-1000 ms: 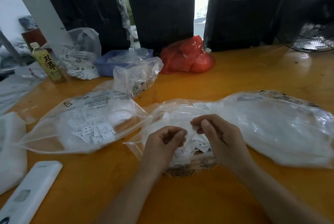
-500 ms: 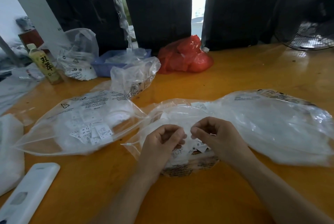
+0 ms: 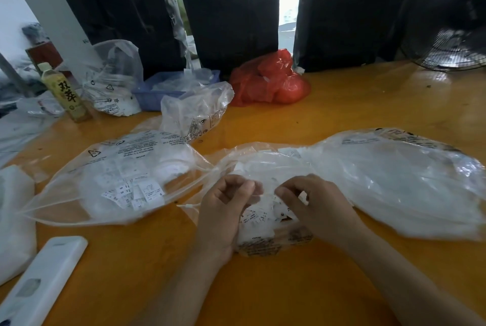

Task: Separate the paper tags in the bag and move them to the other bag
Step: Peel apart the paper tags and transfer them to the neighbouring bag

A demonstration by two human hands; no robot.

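Both hands, left hand point(image 3: 223, 210) and right hand point(image 3: 313, 207), pinch paper tags point(image 3: 259, 216) apart over the middle bag point(image 3: 265, 157); next, carry 1 to the left bag point(image 3: 79, 194).

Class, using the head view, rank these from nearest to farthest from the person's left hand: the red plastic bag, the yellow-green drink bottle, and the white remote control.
Measured from the left hand:
1. White remote control, near left.
2. Red plastic bag, far centre.
3. Yellow-green drink bottle, far left.

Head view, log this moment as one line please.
step: separating tags | left hand: pinching paper tags | right hand: pinching tags | source bag | target bag
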